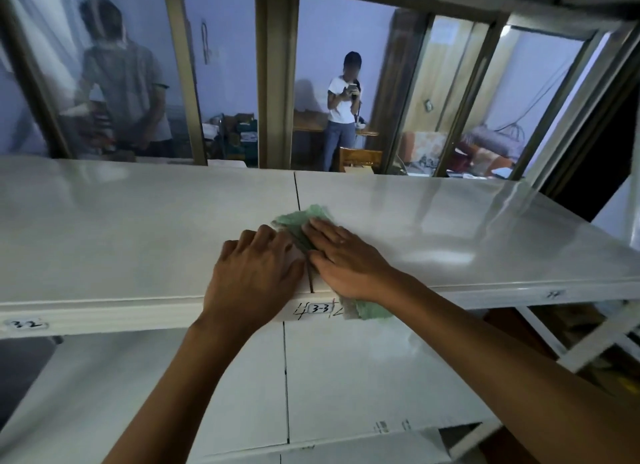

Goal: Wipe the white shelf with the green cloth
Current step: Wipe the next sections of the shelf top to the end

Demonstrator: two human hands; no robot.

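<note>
Right grip [341, 255] presses flat, fingers straight, on green cloth [304, 221] atop white shelf [138, 228]; left grip [256, 266] lies open beside it

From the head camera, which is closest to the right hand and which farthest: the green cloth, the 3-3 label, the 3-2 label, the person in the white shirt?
From the right hand:
1. green cloth, under its flat fingers.
2. 3-3 label, on the shelf's front edge just below.
3. 3-2 label, far left on that edge.
4. person in the white shirt, beyond the glass.

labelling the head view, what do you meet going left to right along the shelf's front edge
"3-2" label → left hand → "3-3" label → hanging end of the green cloth → small label at far right, all on the white shelf.
</note>
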